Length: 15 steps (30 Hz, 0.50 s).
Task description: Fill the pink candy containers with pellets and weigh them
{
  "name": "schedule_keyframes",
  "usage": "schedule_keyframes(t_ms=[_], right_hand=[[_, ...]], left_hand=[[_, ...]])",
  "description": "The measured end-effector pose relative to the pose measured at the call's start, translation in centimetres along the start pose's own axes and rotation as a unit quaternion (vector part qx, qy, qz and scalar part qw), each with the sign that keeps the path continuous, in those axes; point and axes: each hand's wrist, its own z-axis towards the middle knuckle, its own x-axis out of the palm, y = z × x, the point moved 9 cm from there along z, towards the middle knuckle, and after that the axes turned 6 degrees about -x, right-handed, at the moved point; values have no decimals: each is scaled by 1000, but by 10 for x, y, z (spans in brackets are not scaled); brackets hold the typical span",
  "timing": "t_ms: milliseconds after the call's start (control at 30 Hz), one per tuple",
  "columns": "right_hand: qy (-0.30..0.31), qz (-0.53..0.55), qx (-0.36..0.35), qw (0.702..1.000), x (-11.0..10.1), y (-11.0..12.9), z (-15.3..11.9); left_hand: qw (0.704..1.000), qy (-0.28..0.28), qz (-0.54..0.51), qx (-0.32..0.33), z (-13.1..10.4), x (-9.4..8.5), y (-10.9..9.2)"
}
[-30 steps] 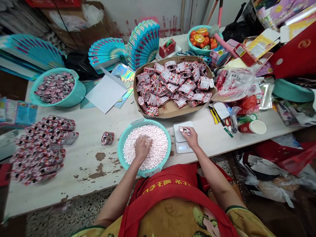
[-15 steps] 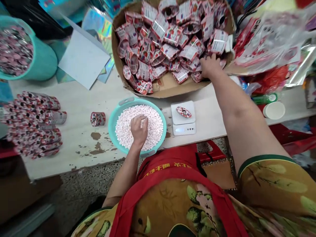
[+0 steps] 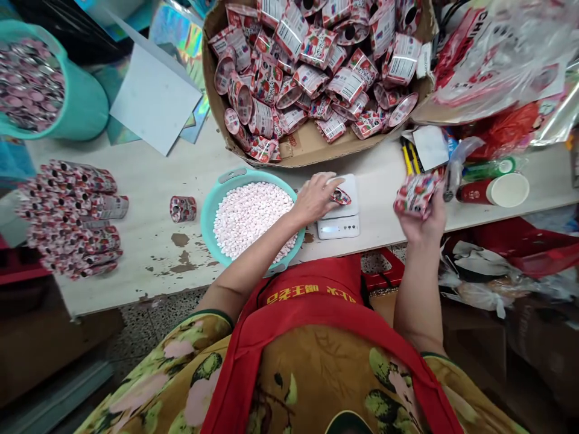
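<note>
My left hand (image 3: 316,196) reaches across the basin to the white digital scale (image 3: 339,228). Its thumb and fingers close around the left end of a red printed candy packet (image 3: 341,196) standing on the weighing plate, its end with a dark hole facing up. To the right of the scale, my right hand (image 3: 425,220) holds another candy packet (image 3: 417,194) above the table, fingers wrapped around its side. A turquoise basin (image 3: 207,226) of small pale pink candies (image 3: 248,217) stands under my left forearm.
Behind the scale, a cardboard box (image 3: 325,154) is heaped with similar packets. Packets lie stacked at the left (image 3: 76,217), with a single one (image 3: 183,208) nearer the basin. A turquoise bucket (image 3: 85,102) holds pink and silver discs. A paper cup (image 3: 509,190) lies at right.
My left hand has left the candies and moved right to the packet on the scale. My right hand has come out of the box toward me, carrying a packet.
</note>
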Motion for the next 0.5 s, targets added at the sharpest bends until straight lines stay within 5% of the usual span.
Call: schedule_keyframes(t_ms=[133, 267, 333, 400, 500], right_hand=[[-118, 95, 160, 975, -62, -84, -83], [-121, 61, 187, 973, -62, -106, -110], [-118, 21, 173, 978, -52, -102, -108], [-116, -16, 148, 982, -39, -95, -101], [-98, -49, 118, 987, -14, -89, -93]], left_hand=[[992, 106, 60, 33, 23, 36, -15], [988, 143, 53, 10, 30, 50, -9], [996, 89, 2, -26, 20, 23, 6], [996, -25, -44, -75, -10, -29, 33], [945, -215, -31, -245, -105, -119, 102]])
